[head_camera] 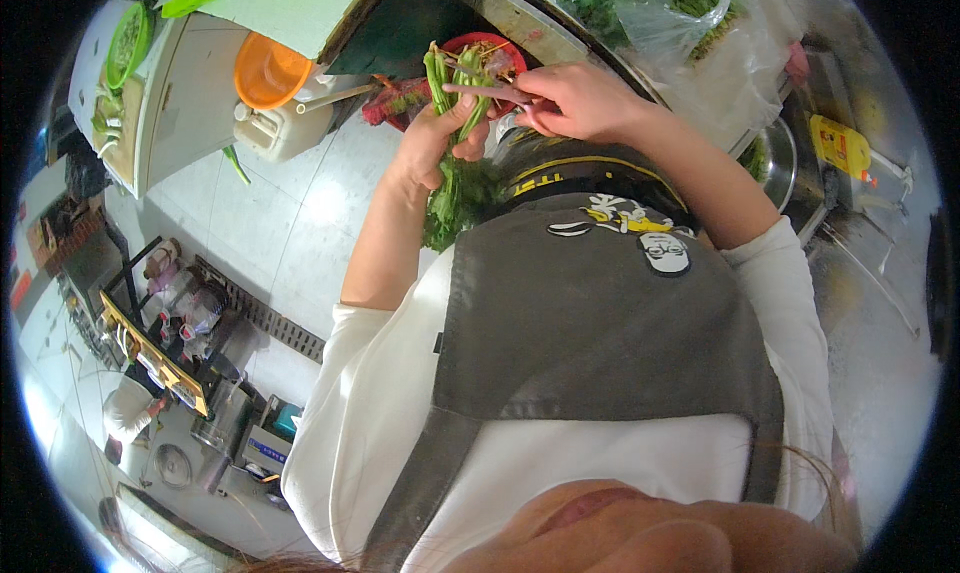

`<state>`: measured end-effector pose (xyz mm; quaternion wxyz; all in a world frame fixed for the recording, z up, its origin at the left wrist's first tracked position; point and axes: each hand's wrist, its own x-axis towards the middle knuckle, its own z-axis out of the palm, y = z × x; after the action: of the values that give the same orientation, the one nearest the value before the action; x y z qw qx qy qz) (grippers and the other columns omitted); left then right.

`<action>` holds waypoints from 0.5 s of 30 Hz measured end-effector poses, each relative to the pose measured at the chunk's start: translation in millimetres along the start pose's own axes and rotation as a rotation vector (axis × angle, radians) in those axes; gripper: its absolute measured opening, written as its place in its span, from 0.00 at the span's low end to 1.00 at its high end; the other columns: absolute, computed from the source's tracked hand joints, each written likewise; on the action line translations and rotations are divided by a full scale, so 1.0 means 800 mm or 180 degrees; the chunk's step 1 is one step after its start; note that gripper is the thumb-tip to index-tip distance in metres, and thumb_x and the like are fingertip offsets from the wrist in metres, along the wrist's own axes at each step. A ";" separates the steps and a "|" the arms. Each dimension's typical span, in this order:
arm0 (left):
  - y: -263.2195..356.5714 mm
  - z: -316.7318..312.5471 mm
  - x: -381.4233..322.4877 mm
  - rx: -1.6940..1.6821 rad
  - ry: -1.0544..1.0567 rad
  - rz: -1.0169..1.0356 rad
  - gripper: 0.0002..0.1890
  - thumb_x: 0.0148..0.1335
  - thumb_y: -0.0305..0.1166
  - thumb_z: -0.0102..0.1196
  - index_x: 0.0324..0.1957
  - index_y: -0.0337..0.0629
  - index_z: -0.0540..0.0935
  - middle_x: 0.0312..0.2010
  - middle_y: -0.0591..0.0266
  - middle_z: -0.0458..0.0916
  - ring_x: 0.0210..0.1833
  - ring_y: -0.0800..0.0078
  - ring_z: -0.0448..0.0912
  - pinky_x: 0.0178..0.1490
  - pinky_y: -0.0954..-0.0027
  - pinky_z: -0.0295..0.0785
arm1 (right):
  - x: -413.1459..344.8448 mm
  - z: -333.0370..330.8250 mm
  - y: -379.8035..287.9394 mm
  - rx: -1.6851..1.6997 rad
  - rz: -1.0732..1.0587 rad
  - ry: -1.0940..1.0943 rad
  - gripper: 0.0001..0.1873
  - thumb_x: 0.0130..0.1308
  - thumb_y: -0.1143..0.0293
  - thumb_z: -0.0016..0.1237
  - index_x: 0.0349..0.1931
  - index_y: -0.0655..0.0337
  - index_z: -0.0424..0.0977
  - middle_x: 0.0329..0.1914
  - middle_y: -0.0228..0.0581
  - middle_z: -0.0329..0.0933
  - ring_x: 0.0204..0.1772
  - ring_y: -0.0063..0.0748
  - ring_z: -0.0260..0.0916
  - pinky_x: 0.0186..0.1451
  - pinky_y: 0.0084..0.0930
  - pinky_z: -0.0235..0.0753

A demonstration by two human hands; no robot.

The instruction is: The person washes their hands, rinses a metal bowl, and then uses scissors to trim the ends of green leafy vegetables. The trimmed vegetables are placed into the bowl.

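Observation:
My left hand point(442, 138) is closed round a bunch of leafy green stems point(457, 104), cut or root ends upward and leaves hanging below the fist. From the right, my right hand point(570, 100) grips a pair of scissors point(491, 91) by the handles; the blades reach across the stems just above my left thumb, and they look parted. Behind and below the stem ends is a red plastic basin point(516, 48) holding pale scraps and a bit of clear plastic.
Ahead to the right, plastic bags of greens point(697, 10) lie on a counter beside a steel bowl point(781, 164) and a yellow bottle point(840, 147). At left stand an orange bucket point(271, 70), a white jerrycan point(281, 129) and a cabinet point(187, 85). Another person point(127, 408) is far off, lower left.

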<state>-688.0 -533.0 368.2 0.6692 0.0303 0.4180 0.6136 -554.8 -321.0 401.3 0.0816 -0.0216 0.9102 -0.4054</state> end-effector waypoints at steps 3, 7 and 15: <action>-0.011 -0.019 0.009 -0.0340 0.0290 -0.0191 0.19 0.72 0.47 0.52 0.42 0.36 0.76 0.20 0.69 0.70 0.18 0.83 0.60 0.23 0.77 0.55 | 0.008 0.020 0.012 -0.0022 0.0377 -0.0174 0.14 0.65 0.57 0.51 0.41 0.57 0.73 0.32 0.48 0.78 0.38 0.54 0.77 0.39 0.48 0.73; -0.024 -0.046 0.033 -0.0499 0.0646 -0.0403 0.17 0.73 0.43 0.50 0.44 0.36 0.75 0.20 0.69 0.69 0.17 0.83 0.58 0.24 0.77 0.54 | 0.021 0.046 0.034 -0.0175 0.0702 -0.0325 0.15 0.67 0.56 0.50 0.41 0.59 0.74 0.33 0.50 0.79 0.38 0.56 0.77 0.40 0.49 0.74; -0.055 -0.094 0.080 -0.0345 0.1600 -0.0629 0.16 0.73 0.46 0.51 0.44 0.41 0.74 0.23 0.63 0.72 0.17 0.80 0.58 0.23 0.73 0.55 | 0.044 0.086 0.070 -0.0278 0.0891 -0.0455 0.17 0.67 0.55 0.50 0.39 0.62 0.77 0.34 0.51 0.80 0.39 0.57 0.78 0.42 0.48 0.75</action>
<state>-704.3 -525.6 261.6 0.6018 -0.1998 0.5385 0.5550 -576.9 -338.0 309.8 0.2009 0.0731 0.9130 -0.3475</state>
